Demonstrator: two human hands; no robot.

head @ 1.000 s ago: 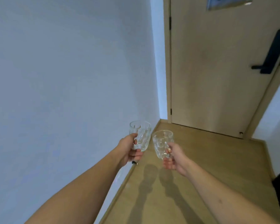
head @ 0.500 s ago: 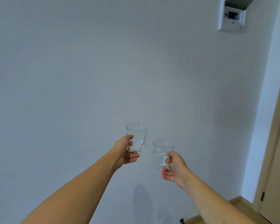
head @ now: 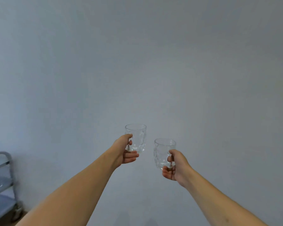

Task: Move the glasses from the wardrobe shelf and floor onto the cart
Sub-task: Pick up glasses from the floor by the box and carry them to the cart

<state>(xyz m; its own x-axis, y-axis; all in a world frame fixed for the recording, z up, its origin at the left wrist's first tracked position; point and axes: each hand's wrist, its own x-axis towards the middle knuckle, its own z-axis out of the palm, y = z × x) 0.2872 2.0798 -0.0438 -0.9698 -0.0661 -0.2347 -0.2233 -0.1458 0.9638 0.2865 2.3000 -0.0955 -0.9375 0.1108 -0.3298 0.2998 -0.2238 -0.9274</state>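
Left hand, arm stretched forward, fingers wrapped round an upright clear glass. Right hand likewise grips a second glass, slightly lower, just right of the first, not touching. Both look empty. Grey cart at far left against the wall; shelf contents too blurred to tell.

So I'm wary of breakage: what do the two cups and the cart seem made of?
Left glass and right glass: clear, glossy, dimpled glass by the look, since the wall shows through; clear plastic is possible. Cart: grey tubing, likely painted metal, though blurred.
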